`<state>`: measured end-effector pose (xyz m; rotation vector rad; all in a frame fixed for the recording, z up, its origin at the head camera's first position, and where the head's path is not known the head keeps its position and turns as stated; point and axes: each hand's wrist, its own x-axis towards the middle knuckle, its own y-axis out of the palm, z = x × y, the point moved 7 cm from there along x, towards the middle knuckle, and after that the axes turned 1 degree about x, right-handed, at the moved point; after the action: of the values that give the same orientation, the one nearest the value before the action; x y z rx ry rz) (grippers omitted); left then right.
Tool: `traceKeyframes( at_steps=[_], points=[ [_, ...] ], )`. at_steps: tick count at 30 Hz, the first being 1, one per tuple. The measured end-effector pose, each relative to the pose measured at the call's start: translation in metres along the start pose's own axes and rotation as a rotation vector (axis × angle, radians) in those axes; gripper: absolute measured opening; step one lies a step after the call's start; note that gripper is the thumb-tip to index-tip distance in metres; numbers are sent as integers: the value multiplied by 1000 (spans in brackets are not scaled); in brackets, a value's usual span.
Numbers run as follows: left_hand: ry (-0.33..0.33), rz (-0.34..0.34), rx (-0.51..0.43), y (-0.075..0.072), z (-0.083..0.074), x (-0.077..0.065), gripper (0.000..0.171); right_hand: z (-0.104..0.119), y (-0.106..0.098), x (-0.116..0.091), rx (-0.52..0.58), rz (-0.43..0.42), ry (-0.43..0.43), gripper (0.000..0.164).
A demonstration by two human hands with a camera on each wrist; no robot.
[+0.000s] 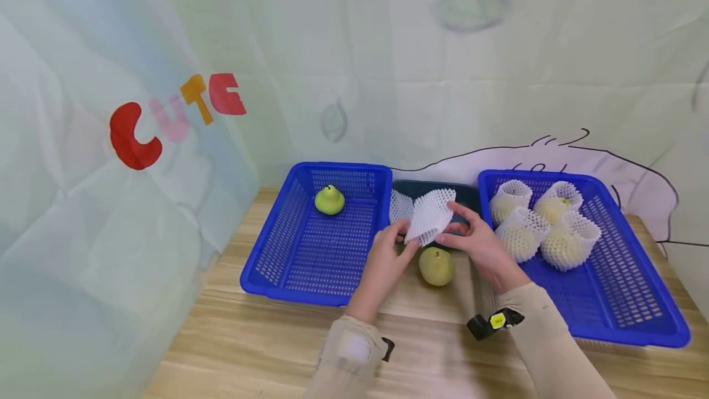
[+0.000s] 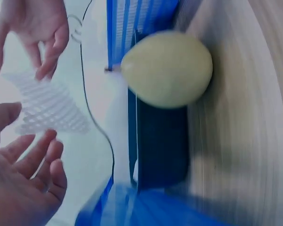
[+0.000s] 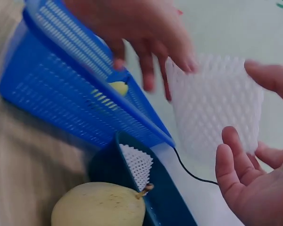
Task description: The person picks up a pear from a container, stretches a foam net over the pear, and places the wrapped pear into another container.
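A white foam fruit net [image 1: 432,215], flattened and with no fruit in it, is held up between both hands. My left hand [image 1: 386,257] pinches its lower left edge, thumb in front. On the opposite edge, my right hand [image 1: 483,244] holds it between thumb and fingers, as the right wrist view also shows. Just below the hands, a yellow-green pear [image 1: 437,266] stands on the wooden table with its stem up. Behind the hands is a dark green basket [image 1: 468,193], partly hidden, with another foam net [image 3: 137,165] in it.
To the left stands a blue basket [image 1: 316,288] holding one green pear [image 1: 329,200]. The blue basket [image 1: 626,334] on the right contains several pears in foam nets [image 1: 567,245]. A printed cloth [image 1: 354,48] hangs behind the table [image 1: 249,331].
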<state>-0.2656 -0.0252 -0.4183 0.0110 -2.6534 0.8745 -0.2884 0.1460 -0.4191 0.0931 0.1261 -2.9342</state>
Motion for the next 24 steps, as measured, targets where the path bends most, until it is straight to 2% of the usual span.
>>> traceKeyframes(
  at_steps=[4,6,8,12,14,16,18,20,23,24],
  points=[
    [1,-54,-47,5,-7,2,26,-3,9,-6,-132,15,-40,81],
    [-10,-92,-101,5,-9,0,22,-3,9,-9,-187,-29,-62,76],
    [-20,-139,-170,4,-8,-1,21,-3,4,-10,-173,-111,-88,65],
    [-42,-251,-281,-4,1,-2,19,-3,-13,-15,-13,-330,-121,39],
    [-56,-304,-316,-9,6,-2,17,-5,-22,-18,28,-427,-106,32],
    [-83,-343,-389,-13,12,-3,15,-7,-29,-22,19,-513,-72,27],
    [-133,-346,-552,-14,18,-4,18,-8,-34,-25,5,-569,-48,26],
    [-213,-331,-727,-11,24,-5,22,-10,-35,-27,77,-588,-28,25],
    [-359,-289,-963,-1,31,-7,27,-13,-32,-27,309,-558,-28,15],
    [-395,-275,-1007,2,31,-8,27,-14,-30,-27,393,-542,-25,12]
  ],
)
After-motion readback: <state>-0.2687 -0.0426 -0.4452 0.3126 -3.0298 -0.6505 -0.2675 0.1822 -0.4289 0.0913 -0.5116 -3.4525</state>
